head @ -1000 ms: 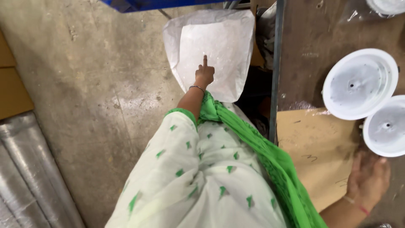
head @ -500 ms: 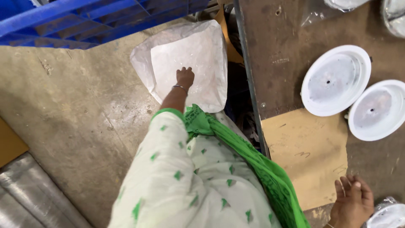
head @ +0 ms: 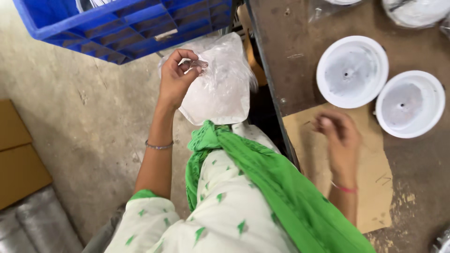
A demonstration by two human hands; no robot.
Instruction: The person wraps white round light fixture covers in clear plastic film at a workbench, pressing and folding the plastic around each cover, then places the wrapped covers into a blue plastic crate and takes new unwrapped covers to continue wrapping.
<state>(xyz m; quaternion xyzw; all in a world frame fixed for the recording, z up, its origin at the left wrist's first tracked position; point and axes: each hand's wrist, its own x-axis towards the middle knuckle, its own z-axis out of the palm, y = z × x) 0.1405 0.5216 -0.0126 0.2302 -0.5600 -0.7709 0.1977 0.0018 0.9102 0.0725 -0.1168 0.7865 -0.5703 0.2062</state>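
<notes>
We have our left hand [head: 177, 77] pinched on the top edge of a clear plastic bag [head: 218, 82], lifted above the floor just beside the blue crate [head: 126, 21]. Our right hand [head: 340, 138], blurred, hangs loose and empty over the cardboard sheet [head: 375, 187] on the tabletop [head: 300, 51], near two white round lids [head: 352, 71]. We judge the bag is being picked up; bringing it over wants a steady pinch.

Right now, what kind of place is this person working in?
Probably a small factory or workshop. A worn brown workbench holds matching white round discs, a blue plastic crate stands on a bare concrete floor, and the left hand pinches a clear plastic bag.
</notes>
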